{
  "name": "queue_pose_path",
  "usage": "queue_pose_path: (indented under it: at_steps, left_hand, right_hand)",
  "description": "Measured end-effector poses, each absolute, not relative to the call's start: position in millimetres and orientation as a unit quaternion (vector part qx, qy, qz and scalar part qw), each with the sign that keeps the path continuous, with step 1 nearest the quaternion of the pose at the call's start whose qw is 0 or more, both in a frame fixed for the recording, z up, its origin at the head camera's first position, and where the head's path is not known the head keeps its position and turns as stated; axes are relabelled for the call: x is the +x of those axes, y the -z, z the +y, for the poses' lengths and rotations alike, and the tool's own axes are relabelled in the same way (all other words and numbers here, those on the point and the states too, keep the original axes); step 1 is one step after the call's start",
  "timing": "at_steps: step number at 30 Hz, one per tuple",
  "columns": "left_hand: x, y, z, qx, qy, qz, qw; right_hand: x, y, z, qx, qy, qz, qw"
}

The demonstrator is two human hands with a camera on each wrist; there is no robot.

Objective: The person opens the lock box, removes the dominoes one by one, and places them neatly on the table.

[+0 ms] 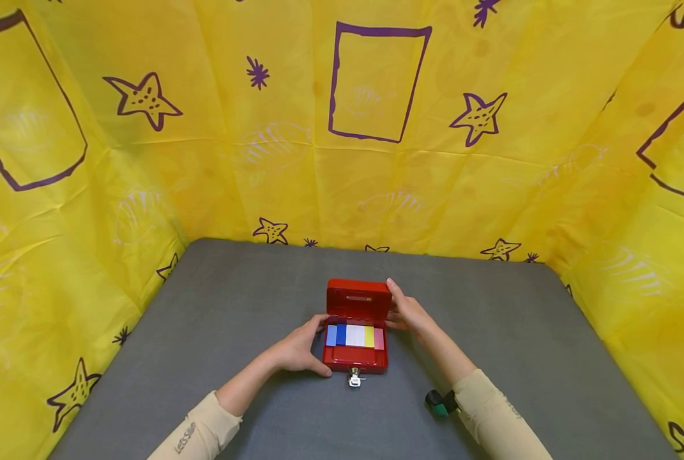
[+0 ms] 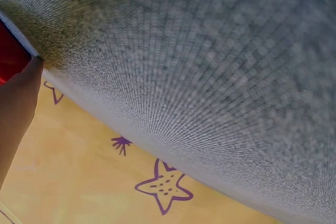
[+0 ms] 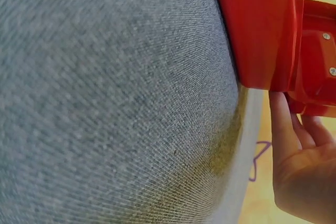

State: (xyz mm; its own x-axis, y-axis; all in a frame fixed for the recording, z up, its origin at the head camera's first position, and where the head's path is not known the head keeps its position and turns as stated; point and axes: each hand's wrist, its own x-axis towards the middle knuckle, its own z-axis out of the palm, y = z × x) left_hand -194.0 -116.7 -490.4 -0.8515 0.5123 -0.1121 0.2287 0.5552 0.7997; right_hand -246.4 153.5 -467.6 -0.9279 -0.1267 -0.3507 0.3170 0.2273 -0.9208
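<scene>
A small red cash box (image 1: 354, 359) stands on the grey table with its lid (image 1: 359, 300) raised at the back. Inside, a row of coloured blocks (image 1: 355, 336) runs from light blue and dark blue through white to yellow and pink. A silver lock (image 1: 354, 377) with a key sticks out at the front. My left hand (image 1: 298, 348) holds the left side, thumb at the front corner and fingers toward the rear corner. On the right, my right hand (image 1: 409, 313) grips the lid's side, one digit along its upper edge, others lower near the hinge.
The grey table (image 1: 250, 281) surrounds the box. Yellow cloth walls (image 1: 296, 166) with purple stars stand at the back and both sides. A dark green and black device (image 1: 440, 404) is strapped at the right sleeve.
</scene>
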Motion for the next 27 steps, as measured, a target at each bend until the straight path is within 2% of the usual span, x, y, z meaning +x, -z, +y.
queue_pose_path:
  at_steps: [15,27]
  left_hand:
    - [-192.4,488.1,-115.6,0.207,-0.417,0.868,0.173]
    - [-192.6,487.9,-116.3,0.19,-0.416,0.869,0.186]
  right_hand:
    - [-251.4,471.9,155.0,0.078,0.614,0.762,0.192]
    - [-244.5,476.0,163.0,0.05,0.651,0.73,0.199]
